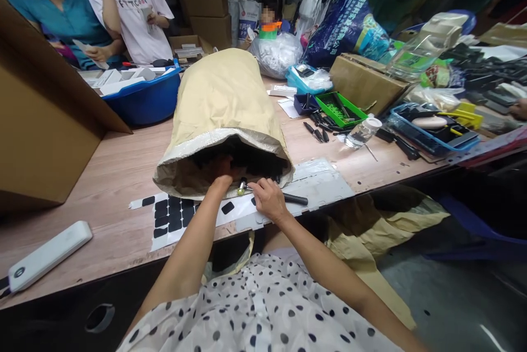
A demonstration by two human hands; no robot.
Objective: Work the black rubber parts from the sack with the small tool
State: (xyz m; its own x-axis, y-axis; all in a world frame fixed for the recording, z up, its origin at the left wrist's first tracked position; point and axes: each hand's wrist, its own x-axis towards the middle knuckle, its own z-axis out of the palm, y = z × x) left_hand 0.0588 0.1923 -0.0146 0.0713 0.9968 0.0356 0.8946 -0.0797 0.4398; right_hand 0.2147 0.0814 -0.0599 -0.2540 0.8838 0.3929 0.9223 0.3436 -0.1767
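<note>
A large tan woven sack (222, 94) lies on the table with its mouth facing me, and dark pieces fill its shadowy inside. My left hand (223, 168) reaches into that mouth; its fingers are lost in the shadow, so what it touches is hidden. Just at the lower right lip of the sack, my right hand (268, 198) is closed around a small hammer. The hammer's black handle (296, 199) sticks out to the right, and its shiny, yellowish head (242, 186) points left. Under the sack's front edge lies a white sheet with rounded black stickers (175, 214).
A cardboard box (49, 116) and a white power bank (51, 256) are on the left. Behind stands a blue basin (142, 102) with white boxes, near two people. Right of the sack are a green tray (340, 109), a clear bottle (362, 132) and a blue-rimmed tray (432, 132).
</note>
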